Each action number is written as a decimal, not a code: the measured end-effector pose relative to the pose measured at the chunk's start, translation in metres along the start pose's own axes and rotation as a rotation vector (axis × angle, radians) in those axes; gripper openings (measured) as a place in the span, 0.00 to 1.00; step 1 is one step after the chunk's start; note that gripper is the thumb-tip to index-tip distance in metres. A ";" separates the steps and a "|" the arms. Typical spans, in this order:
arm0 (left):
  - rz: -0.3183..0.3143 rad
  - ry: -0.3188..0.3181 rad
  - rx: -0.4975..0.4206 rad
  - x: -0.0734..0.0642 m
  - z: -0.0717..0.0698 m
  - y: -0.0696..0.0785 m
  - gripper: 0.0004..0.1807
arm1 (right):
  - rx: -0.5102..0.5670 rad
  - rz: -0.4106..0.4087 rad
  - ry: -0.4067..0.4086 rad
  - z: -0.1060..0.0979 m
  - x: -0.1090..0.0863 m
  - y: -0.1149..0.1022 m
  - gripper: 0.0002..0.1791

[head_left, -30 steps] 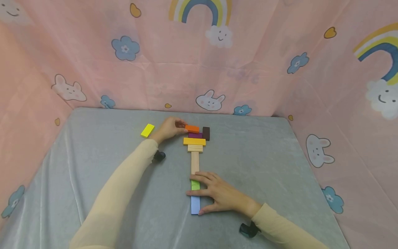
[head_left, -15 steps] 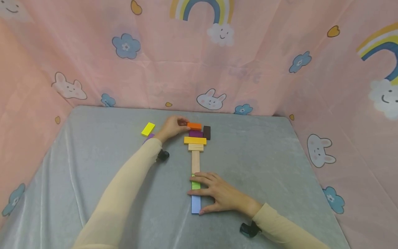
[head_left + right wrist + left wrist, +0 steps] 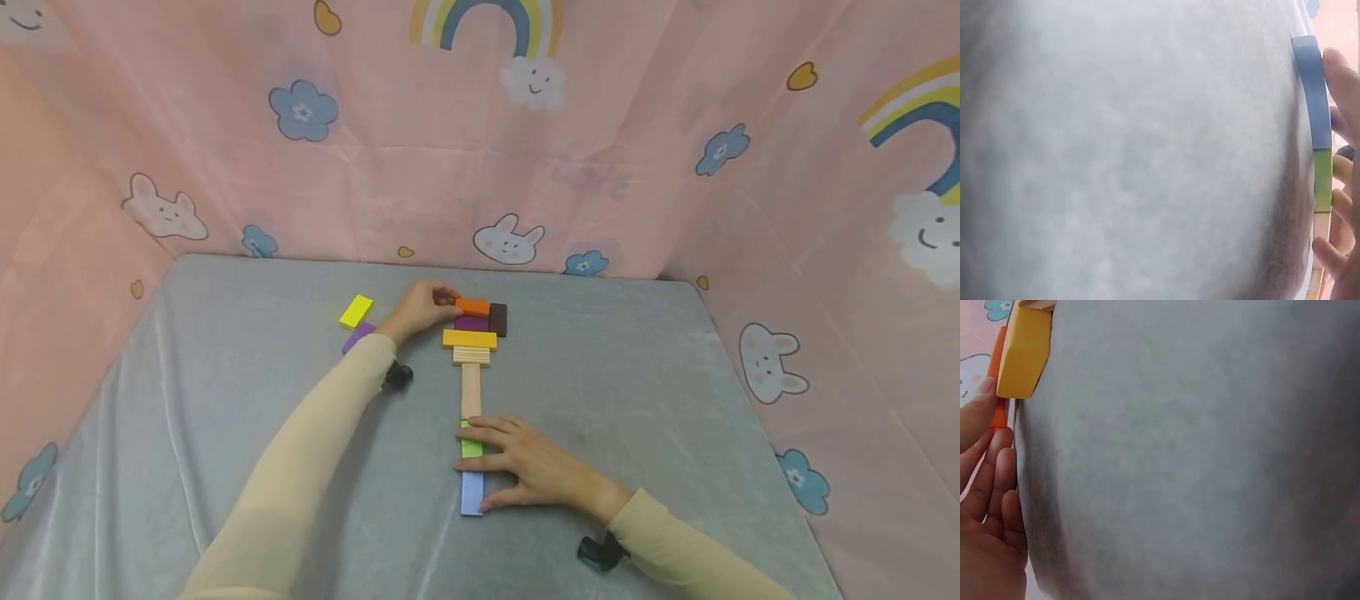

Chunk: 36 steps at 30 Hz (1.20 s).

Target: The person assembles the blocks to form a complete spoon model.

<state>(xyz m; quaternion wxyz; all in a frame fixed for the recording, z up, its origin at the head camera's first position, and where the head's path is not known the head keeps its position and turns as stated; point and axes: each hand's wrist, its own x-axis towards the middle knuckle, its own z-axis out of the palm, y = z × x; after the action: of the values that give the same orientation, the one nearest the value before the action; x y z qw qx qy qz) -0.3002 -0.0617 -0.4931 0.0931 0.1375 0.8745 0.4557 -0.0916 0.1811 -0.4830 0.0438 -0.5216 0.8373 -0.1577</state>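
Observation:
My left hand (image 3: 420,308) pinches the left end of an orange block (image 3: 474,307) between thumb and fingers; the left wrist view shows the thumb on the same orange block (image 3: 999,415). Directly below it sits a dark purple block (image 3: 472,323), with a dark brown block (image 3: 498,320) upright at their right. A wide golden-yellow block (image 3: 469,339), ridged wooden pieces (image 3: 471,356) and a plain wooden block (image 3: 470,392) follow in a column. Across the green block (image 3: 472,448) and blue block (image 3: 472,493) my right hand (image 3: 536,471) rests with fingers spread, thumb at the blue one's side.
Left of the column, a bright yellow block (image 3: 356,312) and a violet block (image 3: 358,337) lie loose, the violet one partly behind the left sleeve. Grey cloth (image 3: 637,400) covers the table, and a pink patterned curtain (image 3: 420,167) stands behind it.
The orange block has slid slightly right in my left hand, up to the dark brown block. As the left forearm shifted right, the violet block came into sight. My right hand stays in place.

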 end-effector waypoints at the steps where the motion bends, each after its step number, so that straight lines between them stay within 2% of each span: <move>1: -0.003 -0.001 -0.001 0.000 0.000 0.000 0.17 | -0.003 0.000 -0.001 0.000 0.000 0.000 0.33; 11: -0.034 -0.036 0.003 -0.001 0.000 0.000 0.17 | -0.018 0.012 0.009 0.003 -0.001 0.001 0.33; 19: -0.017 -0.026 0.019 0.001 0.002 -0.003 0.15 | -0.011 0.046 0.006 0.002 -0.001 0.003 0.31; 28: -0.030 -0.018 0.024 -0.001 0.004 -0.001 0.14 | -0.026 0.022 0.100 0.000 -0.003 0.007 0.27; 36: -0.004 -0.009 0.024 -0.002 0.006 -0.001 0.14 | -0.019 0.043 0.079 -0.001 -0.004 0.007 0.25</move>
<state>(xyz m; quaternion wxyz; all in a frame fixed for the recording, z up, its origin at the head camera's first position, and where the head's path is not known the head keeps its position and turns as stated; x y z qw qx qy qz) -0.2968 -0.0581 -0.4967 0.0964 0.1392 0.8797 0.4443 -0.0961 0.1882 -0.4848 0.0094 -0.4971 0.8510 -0.1694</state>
